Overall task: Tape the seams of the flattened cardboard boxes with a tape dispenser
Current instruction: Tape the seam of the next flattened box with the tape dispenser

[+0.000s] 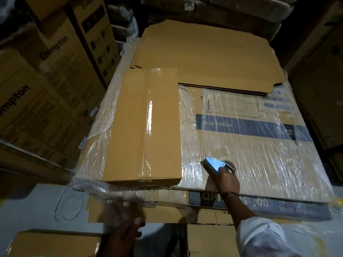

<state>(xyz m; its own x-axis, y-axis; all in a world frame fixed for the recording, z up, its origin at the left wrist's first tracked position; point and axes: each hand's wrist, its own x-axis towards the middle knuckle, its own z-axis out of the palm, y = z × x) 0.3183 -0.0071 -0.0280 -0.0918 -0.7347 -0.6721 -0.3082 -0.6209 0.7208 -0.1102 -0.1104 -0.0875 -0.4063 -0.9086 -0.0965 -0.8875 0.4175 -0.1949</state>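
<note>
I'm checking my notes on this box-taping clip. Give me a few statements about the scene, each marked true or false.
1. The right hand grips the tape dispenser. True.
2. The tape dispenser rests on the plain brown box. False: it sits on the film-wrapped printed carton, to the right of that box.
3. Clear tape runs along the plain brown box's seam. True.
4. The left hand presses on the plain brown box. False: it is blurred and apart from the box, nearer the camera.
5. The stacked boxes on the left read "Crompton". True.
</note>
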